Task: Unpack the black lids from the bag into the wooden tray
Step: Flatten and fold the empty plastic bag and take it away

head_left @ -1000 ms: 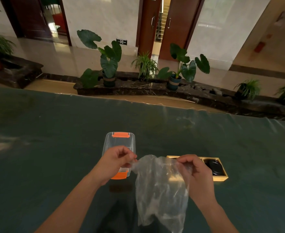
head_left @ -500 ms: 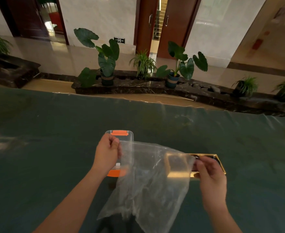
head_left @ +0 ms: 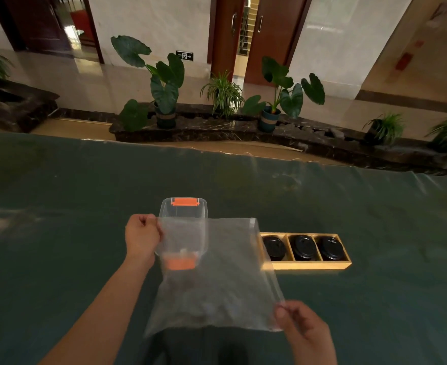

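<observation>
3 lids [head_left: 302,247] in tray [head_left: 306,265]; tray right of container [head_left: 183,214]; bag [head_left: 214,275] before both.

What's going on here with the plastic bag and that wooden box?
A person is holding a clear plastic bag stretched flat above a dark green table. The left hand pinches a far corner, the right hand a near corner. The bag looks empty. Beside it, the wooden tray holds black lids in all three visible compartments. A clear container with orange latches sits behind the bag.

One head-worn wide-angle camera is looking forward and down, close over the table [head_left: 59,206], plants [head_left: 164,85] beyond.
</observation>
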A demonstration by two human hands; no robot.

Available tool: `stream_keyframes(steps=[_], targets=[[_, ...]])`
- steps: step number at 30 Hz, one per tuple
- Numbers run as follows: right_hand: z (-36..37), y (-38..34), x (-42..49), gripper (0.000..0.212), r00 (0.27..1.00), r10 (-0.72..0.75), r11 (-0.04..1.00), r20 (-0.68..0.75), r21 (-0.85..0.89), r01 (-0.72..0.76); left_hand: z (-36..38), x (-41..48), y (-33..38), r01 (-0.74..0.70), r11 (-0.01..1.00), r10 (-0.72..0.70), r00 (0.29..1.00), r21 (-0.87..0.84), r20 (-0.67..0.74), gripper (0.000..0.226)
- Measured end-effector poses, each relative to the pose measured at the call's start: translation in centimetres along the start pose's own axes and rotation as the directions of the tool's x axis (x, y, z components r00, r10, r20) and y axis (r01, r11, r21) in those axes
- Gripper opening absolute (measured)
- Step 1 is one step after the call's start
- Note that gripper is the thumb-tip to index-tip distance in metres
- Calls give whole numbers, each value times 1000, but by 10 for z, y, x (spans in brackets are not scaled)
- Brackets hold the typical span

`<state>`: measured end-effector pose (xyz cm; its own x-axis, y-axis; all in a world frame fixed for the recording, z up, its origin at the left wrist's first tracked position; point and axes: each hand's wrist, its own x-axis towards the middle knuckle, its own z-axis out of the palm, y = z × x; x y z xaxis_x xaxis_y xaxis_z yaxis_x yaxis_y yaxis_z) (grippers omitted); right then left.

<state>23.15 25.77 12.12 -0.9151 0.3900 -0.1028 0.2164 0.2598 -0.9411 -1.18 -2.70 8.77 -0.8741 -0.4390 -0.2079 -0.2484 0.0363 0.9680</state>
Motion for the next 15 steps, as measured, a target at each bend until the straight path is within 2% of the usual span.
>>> stream_keyframes(steps=[5,8,10,11,12,13,14,15], targets=[[-16,11,-3,25,988,-85,996,-127,-37,80,-1,5,0,-32,999,35,994,-33,100,22],[-19,19,-1,25,978,-82,996,-191,23,88,-2,0,-1,-45,992,67,979,-120,192,23],[-21,21,1,9,993,102,967,-67,242,-83,-2,-4,-2,-29,984,76,961,-176,264,24],[-21,21,3,10,966,250,894,60,370,-254,-2,-5,-4,-18,982,73,953,-187,294,24],[-21,20,6,21,915,356,798,191,447,-404,-1,-7,-6,-10,981,73,944,-196,320,23],[-21,20,9,28,874,411,733,258,477,-485,0,-8,-9,-8,981,75,936,-192,344,23],[-20,18,12,36,849,451,698,275,484,-528,0,-8,-10,-9,982,80,927,-190,368,24],[-19,16,17,42,843,466,709,268,457,-537,1,-8,-12,-14,984,85,916,-179,391,25]])
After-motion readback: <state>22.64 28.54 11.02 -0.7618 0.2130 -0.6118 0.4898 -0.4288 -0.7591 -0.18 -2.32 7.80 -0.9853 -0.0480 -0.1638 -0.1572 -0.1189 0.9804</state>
